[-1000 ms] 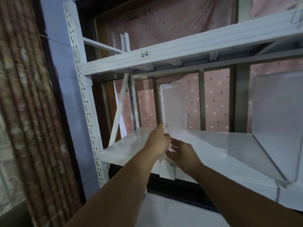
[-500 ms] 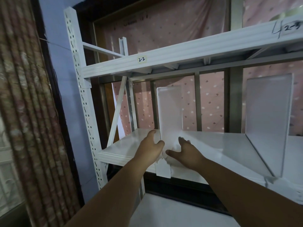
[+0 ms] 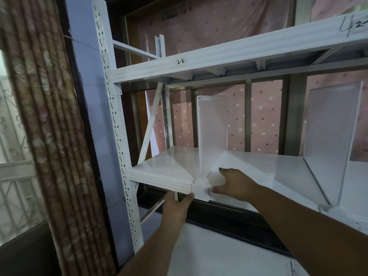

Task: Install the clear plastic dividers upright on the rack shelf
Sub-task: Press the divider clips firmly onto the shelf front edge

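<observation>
The clear divider (image 3: 212, 132) I'm working on stands upright on the rack shelf (image 3: 169, 166), near its left end, with its front foot (image 3: 200, 189) hooked over the shelf's front lip. From here it looks vertical, its long edge running back toward the rear of the rack.

My right hand (image 3: 236, 184) lies on the shelf just right of the divider's base. The fingers are spread and flat and the thumb reaches toward the foot, so it presses rather than grips. My left hand (image 3: 176, 206) is below the front edge, fingers curled up against the underside of the lip beside the foot. I can't tell whether it pinches the clip's lower part or only braces the shelf.

I judge this as the seating step: the panel is placed and I'm locking its front clip onto the lip. Next I'd want a firm squeeze between the two hands, then a light wiggle of the panel to check that it holds before I let go.

A second divider (image 3: 332, 140) stands upright well to the right on the same shelf. The beam above carries a label reading 2-2 (image 3: 180, 61).
</observation>
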Demonstrator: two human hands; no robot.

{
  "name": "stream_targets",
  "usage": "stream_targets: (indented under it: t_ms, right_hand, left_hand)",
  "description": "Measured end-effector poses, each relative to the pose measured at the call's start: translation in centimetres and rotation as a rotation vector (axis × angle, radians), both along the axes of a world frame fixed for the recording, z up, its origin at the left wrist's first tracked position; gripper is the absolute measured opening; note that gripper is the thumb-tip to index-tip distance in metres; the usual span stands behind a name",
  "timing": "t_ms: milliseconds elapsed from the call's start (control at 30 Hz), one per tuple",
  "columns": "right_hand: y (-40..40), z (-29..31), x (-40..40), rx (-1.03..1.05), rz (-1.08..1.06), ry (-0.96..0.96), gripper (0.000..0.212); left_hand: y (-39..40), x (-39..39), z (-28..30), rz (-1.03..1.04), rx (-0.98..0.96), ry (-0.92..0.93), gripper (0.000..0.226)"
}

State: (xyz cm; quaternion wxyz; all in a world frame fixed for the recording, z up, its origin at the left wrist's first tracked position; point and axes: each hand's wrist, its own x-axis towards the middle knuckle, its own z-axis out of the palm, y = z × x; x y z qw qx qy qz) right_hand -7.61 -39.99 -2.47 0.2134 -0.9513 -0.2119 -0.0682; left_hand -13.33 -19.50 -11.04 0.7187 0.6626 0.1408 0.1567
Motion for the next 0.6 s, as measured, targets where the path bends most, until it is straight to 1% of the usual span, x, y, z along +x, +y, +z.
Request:
stream_targets:
  t_ms: [67,100,133,200,233,267,333,400,500,600]
  right_hand:
    - [0.5,-0.4,-0.1,-0.027,0.019,-0.019,0.085]
    - [0.8,-0.7,-0.1,-0.033,0.034,-0.033,0.079]
    - [1.1,-1.0,0.0,-0.033,0.056,-0.049,0.071]
    - [1.4,-1.4,0.1,-0.025,0.105,-0.076,0.054]
    - [1.6,-1.5,0.2,-0.048,0.12,-0.098,0.049]
    - [1.8,-1.5,0.3,-0.098,0.127,-0.137,0.046]
    - [2.2,-1.4,0.8,-0.21,0.117,-0.218,0.04]
    - [2.3,-1.3,1.3,-0.211,0.095,-0.256,0.034]
    - [2.4,-1.7,2.1,-0.182,0.054,-0.32,0.03]
    - [2.3,-2.3,2.5,-0.182,0.06,-0.368,0.03]
  left_hand:
    - [-1.4,-0.2,-1.4,-0.102,-0.354,0.136,0.049]
    - [-2.1,-0.2,-2.1,-0.149,-0.479,0.178,0.043]
    - [-2.8,0.0,-2.8,-0.188,-0.58,0.184,0.036]
    - [-4.0,0.7,-4.0,-0.223,-0.754,0.14,0.021]
    - [-4.4,1.1,-4.4,-0.23,-0.826,0.11,0.018]
    - [-4.7,1.6,-4.6,-0.239,-0.888,0.072,0.021]
    - [-5.2,2.5,-4.3,-0.262,-0.998,-0.004,0.028]
    - [-5.2,3.4,-3.6,-0.271,-1.06,-0.038,0.031]
    - [-5.5,4.2,-3.1,-0.266,-1.048,-0.034,0.028]
    - [-5.9,4.4,-3.5,-0.263,-1.03,-0.062,0.027]
